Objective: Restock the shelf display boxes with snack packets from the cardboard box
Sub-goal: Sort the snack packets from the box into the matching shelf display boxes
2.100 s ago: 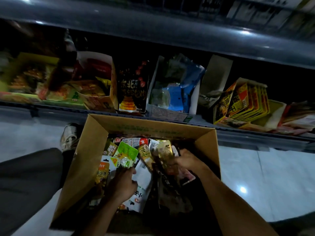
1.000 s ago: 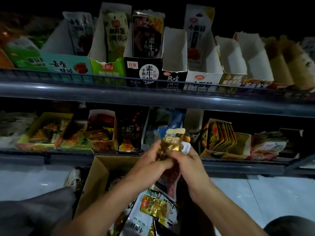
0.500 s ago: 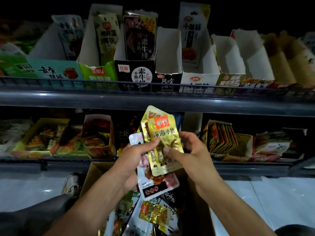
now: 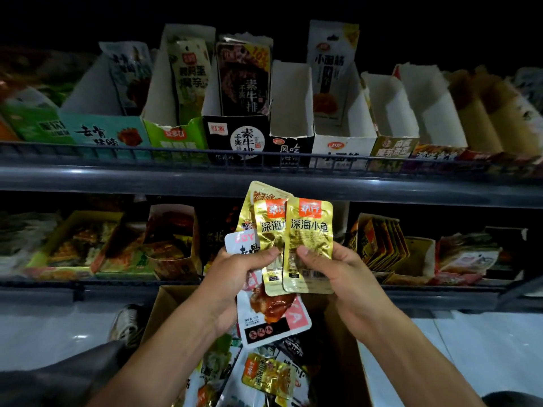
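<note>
Above the cardboard box [image 4: 164,304], the right hand [image 4: 338,277] pinches one gold packet [image 4: 308,245], long axis upright, orange label on top. The left hand [image 4: 232,277] grips a second gold packet [image 4: 270,248] with a white packet [image 4: 273,318] behind. Half a second ago the gold packets overlapped; now they are fanned apart. Another gold one behind is mostly hidden, perhaps a different snack.
</note>
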Demonstrator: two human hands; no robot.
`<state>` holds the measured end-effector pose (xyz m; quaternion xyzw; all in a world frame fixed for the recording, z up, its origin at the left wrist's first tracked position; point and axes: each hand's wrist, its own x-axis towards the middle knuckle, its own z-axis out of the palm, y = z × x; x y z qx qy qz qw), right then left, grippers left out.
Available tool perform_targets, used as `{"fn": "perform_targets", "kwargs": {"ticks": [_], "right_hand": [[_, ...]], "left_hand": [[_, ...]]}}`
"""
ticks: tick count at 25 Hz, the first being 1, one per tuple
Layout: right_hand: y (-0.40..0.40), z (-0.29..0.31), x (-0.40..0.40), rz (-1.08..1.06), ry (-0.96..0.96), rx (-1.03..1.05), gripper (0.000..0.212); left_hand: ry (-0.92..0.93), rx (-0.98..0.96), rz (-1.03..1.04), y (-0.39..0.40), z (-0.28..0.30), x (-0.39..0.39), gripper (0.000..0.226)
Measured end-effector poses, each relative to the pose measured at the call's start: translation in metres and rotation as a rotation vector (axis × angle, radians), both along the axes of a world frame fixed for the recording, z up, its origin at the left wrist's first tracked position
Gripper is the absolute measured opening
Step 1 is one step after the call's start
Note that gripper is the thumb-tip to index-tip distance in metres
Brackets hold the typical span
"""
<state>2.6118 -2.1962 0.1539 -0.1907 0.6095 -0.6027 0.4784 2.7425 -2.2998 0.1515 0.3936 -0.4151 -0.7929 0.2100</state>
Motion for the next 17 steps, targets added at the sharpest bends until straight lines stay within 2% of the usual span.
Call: {"fn": "perform_targets", "kwargs": {"ticks": [2, 5, 6, 8, 10, 12, 15, 17], "right_hand": [[0.000, -0.001, 0.002, 0.040, -0.031, 0.007, 0.036], [0.001, 0.001, 0.009, 0.016, -0.045, -0.011, 0.027], [0.000, 0.001, 0.010, -0.018, -0.042, -0.021, 0.020], [-0.001, 0.004, 0.006, -0.121, -0.054, -0.032, 0.011], [-0.002, 0.005, -0.007, -0.193, -0.110, -0.046, 0.026], [-0.003, 0.008, -0.017, -0.158, -0.163, -0.080, 0.042], [-0.006, 0.006, -0.023, -0.077, -0.196, -0.076, 0.043], [-0.006, 0.004, -0.023, -0.056, -0.199, -0.041, 0.044]], "left_hand": [[-0.021, -0.001, -0.009, -0.001, -0.001, 0.002, 0.058], [-0.093, -0.038, -0.018, -0.001, -0.004, 0.004, 0.078], [-0.102, -0.036, -0.014, -0.001, -0.007, 0.004, 0.077], [-0.109, -0.017, 0.004, -0.002, -0.006, 0.006, 0.059], [-0.155, -0.014, -0.025, -0.008, -0.004, 0.009, 0.046], [-0.176, 0.003, -0.125, -0.012, 0.000, 0.014, 0.048], [-0.204, 0.019, -0.266, -0.014, 0.007, 0.020, 0.057], [-0.228, 0.005, -0.326, -0.014, 0.011, 0.023, 0.047]]}}
